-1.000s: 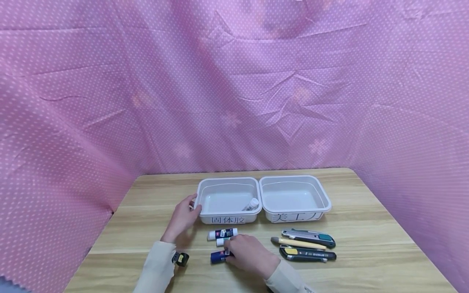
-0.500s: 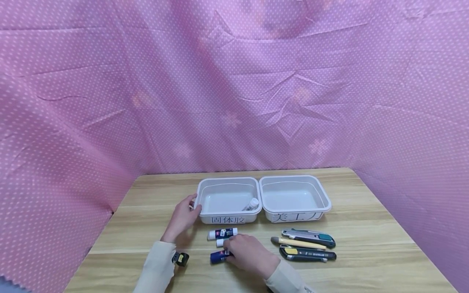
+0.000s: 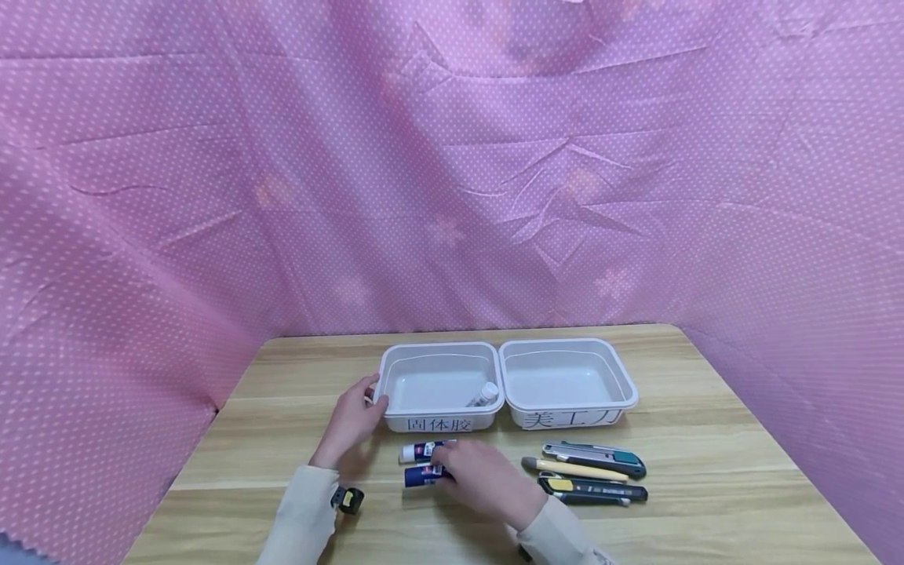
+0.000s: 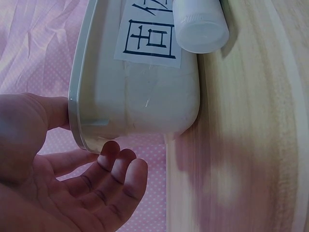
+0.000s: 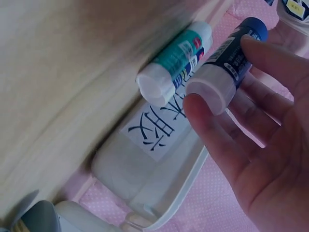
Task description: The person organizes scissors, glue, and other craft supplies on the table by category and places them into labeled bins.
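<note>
My right hand [image 3: 487, 480] pinches a glue stick [image 5: 234, 53] with a dark blue label, blue cap and white base between thumb and fingers. Beyond it in the right wrist view lies a teal-labelled glue stick [image 5: 179, 54], mostly hidden by that hand in the head view. A navy-labelled glue stick [image 3: 417, 453] with white ends lies just in front of the left white plastic box [image 3: 395, 424]. My left hand [image 3: 351, 424] grips that box's left rim, its thumb [image 4: 58, 112] against the edge and the other fingers loosely bent. Inside the box is a white glue stick [image 3: 485, 394].
A second white box [image 3: 519, 418] with a paper label stands against the first one's right side. To the right of my right hand lie a green-and-grey utility knife [image 3: 596, 457], a beige pen-shaped tool [image 3: 579, 469] and a black-and-yellow utility knife [image 3: 593, 490]. Pink dotted cloth [image 3: 452, 196] hangs behind the table.
My right hand has moved slightly away from me with the blue-capped glue stick, which now overlaps the teal-labelled one in the head view. The left hand stays at the box rim.
</note>
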`<state>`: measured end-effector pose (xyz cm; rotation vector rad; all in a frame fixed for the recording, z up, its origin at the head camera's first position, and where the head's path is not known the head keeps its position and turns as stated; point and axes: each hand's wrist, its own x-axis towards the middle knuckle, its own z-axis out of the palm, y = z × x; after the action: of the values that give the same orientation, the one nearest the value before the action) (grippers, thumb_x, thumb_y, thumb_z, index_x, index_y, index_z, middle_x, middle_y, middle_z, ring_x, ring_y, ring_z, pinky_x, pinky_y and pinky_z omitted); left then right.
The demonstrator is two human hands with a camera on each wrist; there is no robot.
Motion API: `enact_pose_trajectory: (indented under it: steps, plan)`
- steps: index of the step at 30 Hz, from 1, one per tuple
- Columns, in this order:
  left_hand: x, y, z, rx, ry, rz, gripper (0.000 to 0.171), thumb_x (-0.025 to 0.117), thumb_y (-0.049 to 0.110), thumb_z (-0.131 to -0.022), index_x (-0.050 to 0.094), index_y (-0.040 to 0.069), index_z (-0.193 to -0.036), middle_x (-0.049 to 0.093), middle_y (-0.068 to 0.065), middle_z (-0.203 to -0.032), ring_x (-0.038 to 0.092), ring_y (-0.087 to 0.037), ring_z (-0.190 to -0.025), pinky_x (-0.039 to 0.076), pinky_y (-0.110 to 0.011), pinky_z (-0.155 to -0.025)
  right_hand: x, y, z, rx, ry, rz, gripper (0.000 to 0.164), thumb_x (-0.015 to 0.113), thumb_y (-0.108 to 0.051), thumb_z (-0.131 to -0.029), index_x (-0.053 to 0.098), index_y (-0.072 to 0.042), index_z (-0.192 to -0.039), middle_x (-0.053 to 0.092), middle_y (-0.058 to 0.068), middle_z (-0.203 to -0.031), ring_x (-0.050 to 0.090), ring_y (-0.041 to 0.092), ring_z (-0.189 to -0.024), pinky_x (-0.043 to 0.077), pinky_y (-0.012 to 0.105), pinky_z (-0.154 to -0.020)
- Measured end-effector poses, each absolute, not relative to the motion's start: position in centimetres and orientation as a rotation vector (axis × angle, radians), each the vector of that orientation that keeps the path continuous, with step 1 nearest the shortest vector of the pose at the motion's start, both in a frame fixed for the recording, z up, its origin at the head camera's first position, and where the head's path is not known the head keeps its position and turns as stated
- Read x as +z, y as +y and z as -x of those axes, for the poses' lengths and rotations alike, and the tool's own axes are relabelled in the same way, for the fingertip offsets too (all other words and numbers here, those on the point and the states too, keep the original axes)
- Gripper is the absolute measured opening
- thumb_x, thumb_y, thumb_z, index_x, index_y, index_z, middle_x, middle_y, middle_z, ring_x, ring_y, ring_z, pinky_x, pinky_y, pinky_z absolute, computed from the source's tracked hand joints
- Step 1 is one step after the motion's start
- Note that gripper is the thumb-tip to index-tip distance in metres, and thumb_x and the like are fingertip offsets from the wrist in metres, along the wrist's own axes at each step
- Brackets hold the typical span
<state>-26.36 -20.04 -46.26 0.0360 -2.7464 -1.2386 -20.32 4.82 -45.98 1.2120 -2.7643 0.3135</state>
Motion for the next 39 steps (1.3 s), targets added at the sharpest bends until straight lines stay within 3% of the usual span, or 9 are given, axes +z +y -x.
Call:
enact_pose_trajectory:
  steps: [20,26,39]
  plan:
    - [-46.2,-20.2,26.4,-1.270,-2.734,-0.004,0.056,0.062,0.015,-0.099,0.046,-0.004,-0.148,0.065,-0.016,-0.105,0.063,-0.021,-0.086,0.054,-0.030,-0.073,-41.0,7.4,23.4,0.456,-2.629,-1.087,0.025,0.073,-0.027,-0.095,0.072,-0.016,-0.117,0.074,-0.004,-0.107,0.068,0.012,-0.096,0.058,0.030,-0.082]
    - [-46.0,-20.1,26.5,-1.265,-2.746,-0.012,0.056,0.062,0.017,-0.099,0.046,-0.003,-0.149,0.065,-0.015,-0.106,0.062,-0.021,-0.087,0.053,-0.030,-0.074,-39.5,7.9,24.6,0.441,-2.599,-1.058,0.025,0.075,-0.025,-0.094,0.072,-0.013,-0.116,0.073,-0.002,-0.104,0.067,0.014,-0.094,0.058,0.033,-0.081]
    - [-45.6,-20.2,26.9,-1.268,-2.748,-0.016,0.055,0.062,0.016,-0.099,0.047,-0.004,-0.148,0.065,-0.015,-0.103,0.061,-0.020,-0.083,0.053,-0.030,-0.071,-39.4,8.2,26.6,0.425,-2.593,-1.018,0.025,0.074,-0.025,-0.095,0.071,-0.014,-0.117,0.072,0.000,-0.109,0.068,0.014,-0.095,0.059,0.033,-0.080]
